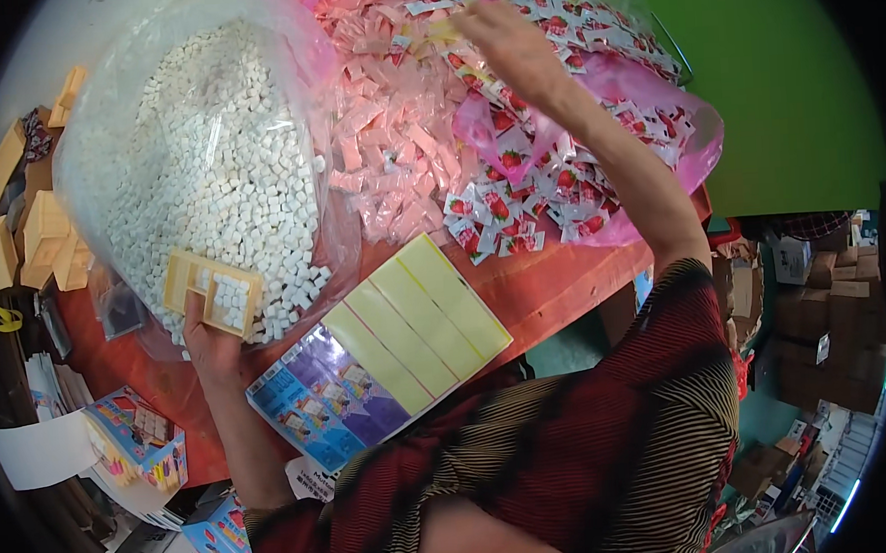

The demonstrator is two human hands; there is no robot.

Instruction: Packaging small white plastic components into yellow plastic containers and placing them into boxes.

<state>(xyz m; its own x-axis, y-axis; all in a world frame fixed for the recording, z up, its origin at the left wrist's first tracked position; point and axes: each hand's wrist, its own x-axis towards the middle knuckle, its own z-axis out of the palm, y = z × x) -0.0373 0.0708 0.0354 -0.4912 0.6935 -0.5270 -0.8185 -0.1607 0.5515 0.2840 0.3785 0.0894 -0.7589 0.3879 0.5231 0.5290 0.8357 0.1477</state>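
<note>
My left hand (209, 344) grips a small pale yellow compartment box (214, 265) at the near edge of a heap of white cubes (221, 158). White cubes lie in one section of the box. The cubes fill a large clear plastic bag (96, 164). My right arm stretches to the far side, where my right hand (516, 52) is above small packets printed with strawberries (500, 208) and beside a pile of pink packets (394, 109). Its fingers are blurred, so whether they hold anything is unclear.
A sheet of yellow, purple and blue printed labels (396, 329) lies at the red table's (554, 296) front edge. Pink plastic (702, 143) surrounds the strawberry packets. Empty-looking yellow boxes (50, 232) stack at far left. A printed carton (141, 437) stands near left; brown cartons (806, 328) stand at right.
</note>
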